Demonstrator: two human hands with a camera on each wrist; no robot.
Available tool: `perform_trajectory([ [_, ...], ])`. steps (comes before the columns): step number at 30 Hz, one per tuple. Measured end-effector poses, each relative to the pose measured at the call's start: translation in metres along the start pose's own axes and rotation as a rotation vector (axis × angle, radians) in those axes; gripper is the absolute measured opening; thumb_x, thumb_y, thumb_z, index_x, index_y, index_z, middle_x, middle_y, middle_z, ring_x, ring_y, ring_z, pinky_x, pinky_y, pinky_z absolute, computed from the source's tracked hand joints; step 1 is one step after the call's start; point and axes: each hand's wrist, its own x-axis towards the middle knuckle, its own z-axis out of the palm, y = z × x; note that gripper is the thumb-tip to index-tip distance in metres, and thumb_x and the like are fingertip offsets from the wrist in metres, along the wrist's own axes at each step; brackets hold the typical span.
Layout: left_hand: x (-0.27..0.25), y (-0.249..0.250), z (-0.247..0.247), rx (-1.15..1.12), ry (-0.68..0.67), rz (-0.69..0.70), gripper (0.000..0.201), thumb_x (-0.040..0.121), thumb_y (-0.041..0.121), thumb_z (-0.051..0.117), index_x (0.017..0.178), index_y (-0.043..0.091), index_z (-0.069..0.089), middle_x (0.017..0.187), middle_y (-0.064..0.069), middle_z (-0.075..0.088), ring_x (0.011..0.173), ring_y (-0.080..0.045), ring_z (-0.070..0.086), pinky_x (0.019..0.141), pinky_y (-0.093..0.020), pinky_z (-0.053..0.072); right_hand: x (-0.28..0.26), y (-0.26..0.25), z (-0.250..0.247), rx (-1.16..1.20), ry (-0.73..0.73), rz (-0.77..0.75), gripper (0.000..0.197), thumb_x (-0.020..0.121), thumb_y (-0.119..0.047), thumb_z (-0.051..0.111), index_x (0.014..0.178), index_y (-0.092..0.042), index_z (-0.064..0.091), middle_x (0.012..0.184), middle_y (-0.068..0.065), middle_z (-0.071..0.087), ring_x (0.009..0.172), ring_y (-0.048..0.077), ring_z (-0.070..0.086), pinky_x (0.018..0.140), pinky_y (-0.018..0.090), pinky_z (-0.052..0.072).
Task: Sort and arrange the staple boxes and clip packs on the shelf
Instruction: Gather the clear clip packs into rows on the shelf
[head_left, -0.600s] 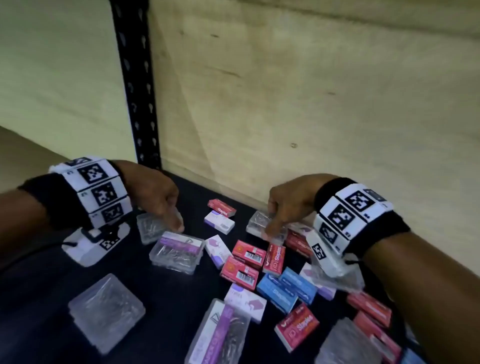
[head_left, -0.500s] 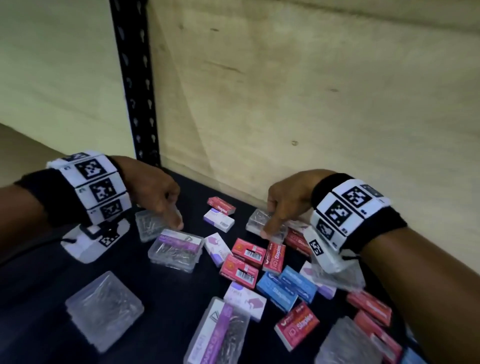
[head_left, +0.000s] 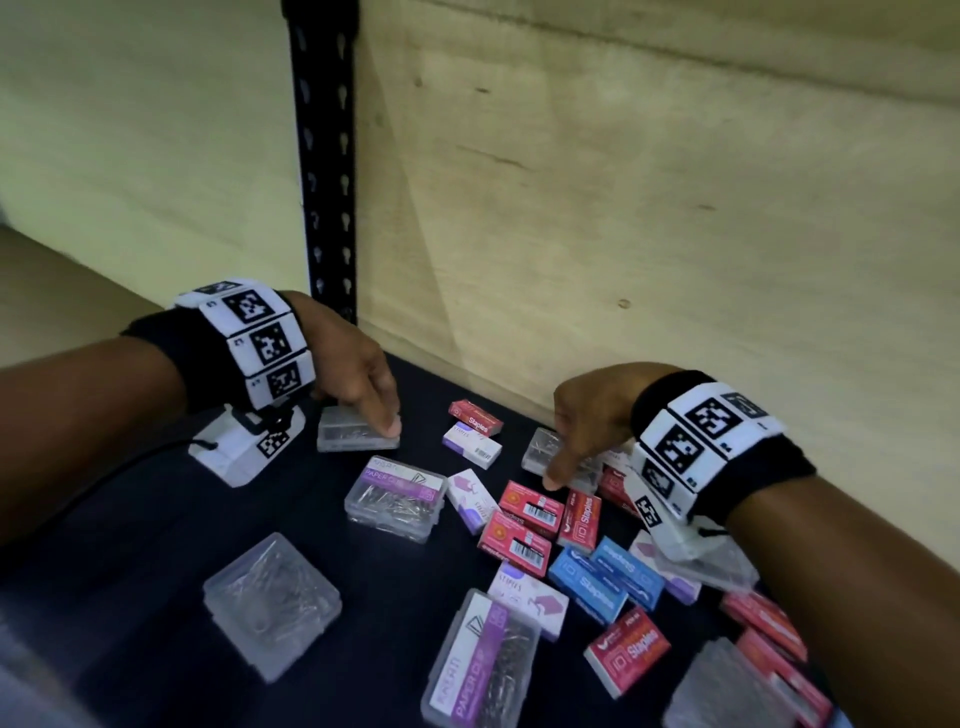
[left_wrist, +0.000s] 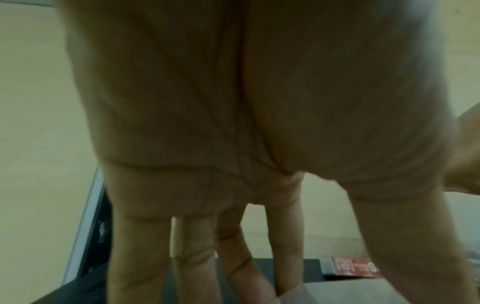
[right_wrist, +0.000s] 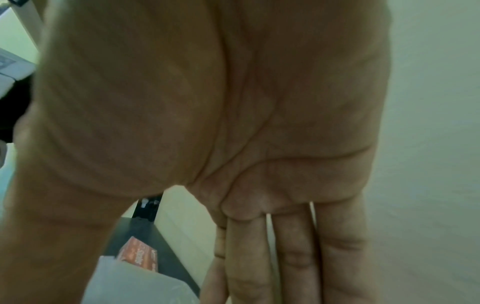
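Low in the frame, coloured cardboard staple boxes (head_left: 530, 525) are scattered. Farther up, a small clear plastic clip case (head_left: 356, 435) is pinched by the left hand (head_left: 358, 374); a second clear clip case (head_left: 545, 449), long axis running rightward, is gripped by the right hand (head_left: 587, 415).

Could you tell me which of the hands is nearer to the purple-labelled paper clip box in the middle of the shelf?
Left. The left hand rests on a clear box just behind the purple-labelled paper clip box; the right hand is farther right, on another clear box.
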Motion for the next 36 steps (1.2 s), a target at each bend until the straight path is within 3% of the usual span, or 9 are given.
perform_trajectory([
  [5, 0.0, -0.009, 0.001, -0.021, -0.035, 0.056, 0.071, 0.06, 0.085, 0.053, 0.119, 0.047, 0.066, 0.127, 0.025, 0.06, 0.121, -0.001, 0.053, 0.113, -0.033, 0.035, -0.013, 0.001, -0.001, 0.078, 0.031, -0.008, 0.056, 0.08, -0.057, 0.071, 0.112, -0.011, 0.064, 0.105, 0.001, 0.066, 0.098, 0.02, 0.06, 0.082, 0.034, 0.048],
  [8, -0.001, -0.014, -0.001, -0.061, 0.019, 0.048, 0.066, 0.055, 0.086, 0.05, 0.109, 0.051, 0.067, 0.13, 0.021, 0.059, 0.123, -0.003, 0.052, 0.114, -0.034, 0.033, -0.022, 0.005, -0.004, 0.089, 0.037, -0.002, 0.045, 0.088, -0.056, 0.062, 0.114, -0.02, 0.057, 0.107, -0.003, 0.059, 0.102, 0.019, 0.055, 0.092, 0.037, 0.045],
  [10, -0.002, -0.016, -0.001, -0.112, 0.058, 0.047, 0.06, 0.068, 0.08, 0.053, 0.115, 0.046, 0.067, 0.128, 0.017, 0.062, 0.12, -0.006, 0.055, 0.112, -0.034, 0.036, -0.026, 0.008, -0.004, 0.102, 0.034, 0.001, 0.036, 0.093, -0.055, 0.055, 0.111, -0.024, 0.054, 0.11, -0.003, 0.057, 0.103, 0.018, 0.053, 0.097, 0.037, 0.042],
  [13, -0.004, -0.014, 0.002, -0.205, 0.088, 0.083, 0.035, 0.096, 0.052, 0.05, 0.123, 0.036, 0.064, 0.121, 0.01, 0.067, 0.113, -0.009, 0.061, 0.105, -0.028, 0.043, -0.033, 0.008, -0.003, 0.131, 0.017, 0.012, 0.046, 0.1, -0.052, 0.046, 0.133, -0.021, 0.054, 0.133, 0.001, 0.058, 0.117, 0.02, 0.054, 0.108, 0.04, 0.036],
  [18, -0.002, -0.015, 0.009, -0.297, 0.221, 0.141, 0.03, 0.101, 0.04, 0.046, 0.123, 0.03, 0.062, 0.119, 0.012, 0.065, 0.112, -0.006, 0.059, 0.096, -0.016, 0.042, -0.042, 0.001, -0.001, 0.107, 0.003, 0.03, 0.051, 0.106, -0.044, 0.033, 0.146, -0.015, 0.043, 0.15, 0.006, 0.043, 0.133, 0.022, 0.044, 0.11, 0.038, 0.031],
  [23, -0.001, -0.027, 0.006, -0.247, 0.283, 0.044, 0.05, 0.088, 0.065, 0.051, 0.124, 0.03, 0.056, 0.122, 0.013, 0.057, 0.116, -0.01, 0.052, 0.108, -0.033, 0.037, -0.031, 0.008, 0.006, 0.217, 0.112, 0.018, 0.043, 0.105, -0.035, 0.04, 0.131, -0.005, 0.057, 0.133, 0.014, 0.059, 0.117, 0.029, 0.057, 0.072, 0.024, 0.042],
  [25, -0.004, -0.032, 0.006, -0.232, 0.235, 0.029, 0.051, 0.083, 0.057, 0.064, 0.124, 0.028, 0.053, 0.123, 0.01, 0.056, 0.114, -0.01, 0.053, 0.104, -0.029, 0.039, -0.029, 0.01, 0.008, 0.263, 0.122, 0.027, 0.042, 0.104, -0.034, 0.043, 0.129, -0.003, 0.059, 0.13, 0.017, 0.061, 0.1, 0.025, 0.056, 0.062, 0.02, 0.04],
  [30, -0.005, -0.044, 0.008, -0.153, 0.234, 0.057, 0.036, 0.088, 0.035, 0.07, 0.119, 0.024, 0.056, 0.12, 0.008, 0.062, 0.103, -0.006, 0.058, 0.079, -0.01, 0.04, -0.029, 0.011, 0.005, 0.282, 0.059, 0.021, 0.046, 0.104, -0.046, 0.038, 0.117, -0.006, 0.057, 0.104, 0.011, 0.064, 0.086, 0.016, 0.048, 0.066, 0.024, 0.036],
  [36, 0.004, -0.051, 0.004, -0.153, 0.285, 0.112, 0.029, 0.09, 0.037, 0.067, 0.116, 0.025, 0.06, 0.111, 0.013, 0.064, 0.101, -0.005, 0.06, 0.079, -0.013, 0.041, -0.023, 0.01, 0.007, 0.159, 0.091, 0.031, 0.042, 0.096, -0.048, 0.054, 0.116, -0.011, 0.059, 0.09, -0.003, 0.058, 0.08, 0.015, 0.051, 0.067, 0.028, 0.038],
])
